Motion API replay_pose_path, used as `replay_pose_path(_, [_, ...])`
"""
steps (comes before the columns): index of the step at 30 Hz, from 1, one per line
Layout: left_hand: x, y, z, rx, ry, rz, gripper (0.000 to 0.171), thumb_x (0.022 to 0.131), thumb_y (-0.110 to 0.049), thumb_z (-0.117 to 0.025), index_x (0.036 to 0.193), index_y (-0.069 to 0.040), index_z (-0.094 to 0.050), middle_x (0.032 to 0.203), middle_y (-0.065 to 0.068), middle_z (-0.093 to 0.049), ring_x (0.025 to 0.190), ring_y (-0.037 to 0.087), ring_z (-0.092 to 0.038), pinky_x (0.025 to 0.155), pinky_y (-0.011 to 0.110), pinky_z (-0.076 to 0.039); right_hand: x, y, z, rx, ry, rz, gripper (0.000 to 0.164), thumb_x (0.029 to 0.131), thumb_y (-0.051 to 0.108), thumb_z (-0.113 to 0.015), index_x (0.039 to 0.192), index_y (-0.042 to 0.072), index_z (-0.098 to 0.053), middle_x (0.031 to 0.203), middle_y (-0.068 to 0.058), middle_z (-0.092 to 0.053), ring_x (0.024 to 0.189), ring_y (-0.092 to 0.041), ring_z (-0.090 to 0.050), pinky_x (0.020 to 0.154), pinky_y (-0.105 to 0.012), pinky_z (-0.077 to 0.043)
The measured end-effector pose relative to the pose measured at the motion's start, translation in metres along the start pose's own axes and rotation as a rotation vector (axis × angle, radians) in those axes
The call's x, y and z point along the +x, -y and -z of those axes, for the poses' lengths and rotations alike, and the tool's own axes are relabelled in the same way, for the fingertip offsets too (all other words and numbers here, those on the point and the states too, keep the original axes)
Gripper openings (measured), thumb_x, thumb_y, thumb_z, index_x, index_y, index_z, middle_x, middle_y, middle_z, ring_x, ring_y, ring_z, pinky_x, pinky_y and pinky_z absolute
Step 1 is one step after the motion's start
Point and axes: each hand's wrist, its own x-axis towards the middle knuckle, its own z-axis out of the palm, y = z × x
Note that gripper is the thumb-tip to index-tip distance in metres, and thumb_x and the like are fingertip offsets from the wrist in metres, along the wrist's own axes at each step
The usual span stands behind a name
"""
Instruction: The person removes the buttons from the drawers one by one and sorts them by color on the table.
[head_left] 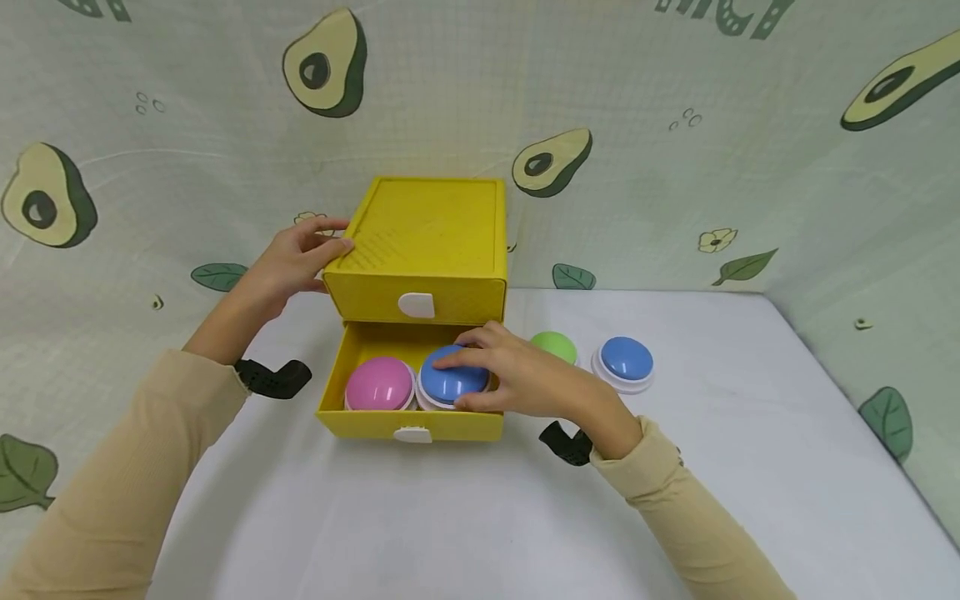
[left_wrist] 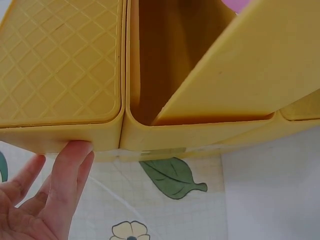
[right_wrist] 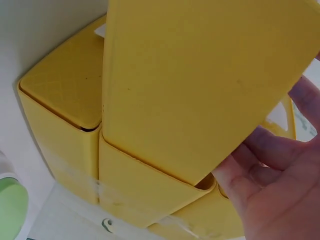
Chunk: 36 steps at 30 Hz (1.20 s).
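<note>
A yellow chest of drawers (head_left: 435,225) stands against the back cloth, one drawer (head_left: 468,427) below its top section pulled out. Inside that drawer sit a pink dome-topped button (head_left: 378,383) and a blue dome-topped button (head_left: 453,385), both on white bases. My right hand (head_left: 517,371) holds the blue one, fingers over its dome and thumb at its near rim. The right wrist view has the drawer wall hiding the button and some fingertips. With extended fingers, my left hand (head_left: 292,258) touches the chest's upper left side; in the left wrist view a finger (left_wrist: 75,152) presses there.
Right of the chest, a green dome-topped button (head_left: 555,345) and another blue button (head_left: 627,360) rest on the white table (head_left: 450,517). Behind hangs a cloth (head_left: 435,92) printed with avocados. White tabs (head_left: 416,305) stick out from the drawer fronts.
</note>
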Motion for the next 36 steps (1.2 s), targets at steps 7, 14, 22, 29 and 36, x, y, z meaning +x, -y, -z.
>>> replay_pose_path(7, [-0.001,0.001,0.000,-0.003,0.001,-0.009,0.061,0.094,-0.048,-0.046,0.145,-0.019,-0.029,0.139,0.015,-0.041,0.112,0.028,-0.052,0.091,0.045,-0.050,-0.007,0.004,0.005,0.019,-0.099,0.014,0.043,0.086,0.032,-0.065,0.127,0.023,-0.057,0.130,-0.008,-0.047,0.116,-0.019,-0.040,0.090,-0.032,-0.047])
replay_pose_path(14, [-0.001,0.001,0.001,-0.006,0.002,-0.012,0.061,0.094,-0.048,-0.046,0.145,-0.020,-0.029,0.139,0.015,-0.041,0.112,0.028,-0.051,0.091,0.046,-0.049,-0.017,0.007,0.010,0.035,-0.225,0.003,0.042,0.086,0.032,-0.064,0.128,0.026,-0.057,0.131,-0.007,-0.046,0.120,-0.020,-0.036,0.092,-0.034,-0.048])
replay_pose_path(22, [0.000,0.002,0.001,-0.004,0.005,-0.022,0.061,0.093,-0.049,-0.046,0.145,-0.019,-0.030,0.139,0.015,-0.041,0.112,0.027,-0.052,0.087,0.040,-0.052,-0.041,0.008,0.014,0.044,-0.300,-0.024,0.045,0.085,0.030,-0.067,0.128,0.025,-0.057,0.133,-0.006,-0.045,0.124,-0.021,-0.035,0.095,-0.042,-0.046])
replay_pose_path(29, [-0.001,0.001,0.000,-0.011,0.005,-0.024,0.061,0.094,-0.048,-0.046,0.145,-0.018,-0.030,0.138,0.015,-0.041,0.112,0.027,-0.051,0.087,0.040,-0.052,-0.073,-0.001,0.014,0.013,-0.365,-0.092,0.049,0.081,0.026,-0.072,0.128,0.026,-0.057,0.136,-0.003,-0.044,0.124,-0.019,-0.035,0.091,-0.042,-0.047])
replay_pose_path(36, [0.001,0.002,0.000,-0.009,0.002,-0.019,0.062,0.093,-0.048,-0.046,0.145,-0.019,-0.030,0.138,0.014,-0.041,0.111,0.026,-0.051,0.086,0.039,-0.053,-0.105,-0.017,0.010,-0.064,-0.421,-0.148,0.052,0.076,0.020,-0.077,0.126,0.024,-0.059,0.132,-0.003,-0.047,0.116,-0.015,-0.039,0.085,-0.028,-0.047])
